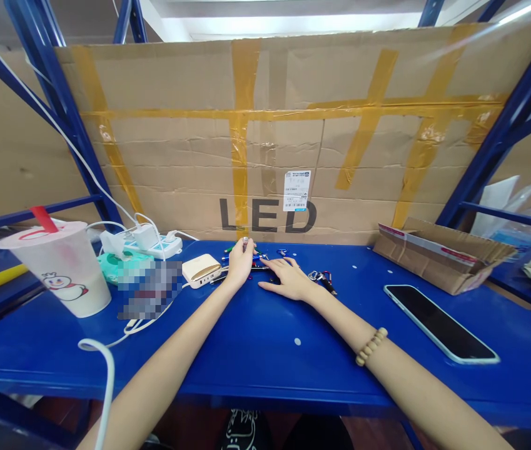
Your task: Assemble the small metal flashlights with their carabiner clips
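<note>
My left hand (240,264) is closed at the back middle of the blue shelf (265,350). A small shiny tip shows at its fingertips, but I cannot make out the thing held. My right hand (292,279) lies palm down beside it, fingers stretched and apart, over a loose pile of small slim coloured things (256,257), partly hidden by both hands. Just right of my right hand are small metal rings and clips (314,275) and a dark piece with red (329,284). A cream power bank (201,270) sits close left of my left hand.
A lidded drink cup (65,269), a teal tissue pack (122,265) and a power strip (170,245) with cables stand left. A phone (441,323) and an open cardboard box (443,253) are right. A taped cardboard panel (176,156) closes the back.
</note>
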### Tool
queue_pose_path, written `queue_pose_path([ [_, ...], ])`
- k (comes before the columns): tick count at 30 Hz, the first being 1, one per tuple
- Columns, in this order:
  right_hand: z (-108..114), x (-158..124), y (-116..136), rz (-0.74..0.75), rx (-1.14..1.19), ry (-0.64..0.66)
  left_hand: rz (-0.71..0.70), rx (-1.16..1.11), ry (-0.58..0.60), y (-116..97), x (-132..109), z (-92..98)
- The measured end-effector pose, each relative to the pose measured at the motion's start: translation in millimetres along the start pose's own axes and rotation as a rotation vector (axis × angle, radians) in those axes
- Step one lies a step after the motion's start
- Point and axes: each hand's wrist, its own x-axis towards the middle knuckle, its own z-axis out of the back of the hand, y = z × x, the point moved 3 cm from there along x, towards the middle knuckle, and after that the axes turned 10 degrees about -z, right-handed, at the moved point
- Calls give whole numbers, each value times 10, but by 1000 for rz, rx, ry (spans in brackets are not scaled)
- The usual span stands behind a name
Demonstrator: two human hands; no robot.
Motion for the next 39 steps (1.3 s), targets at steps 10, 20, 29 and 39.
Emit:
queue_pose_path([
  [10,203,13,-257,-178,81,-91,-48,51,73,-84,7,27],
  [20,350,-54,-390,-219,51,35,-41,-46,-22,-29,175,181],
  [29,282,-40,-410,-77,261,46,-1,-175,-247,-92,320,496],
  [39,185,-20,-395,-48,394,58,32,-160,-210,-119,294,481],
])
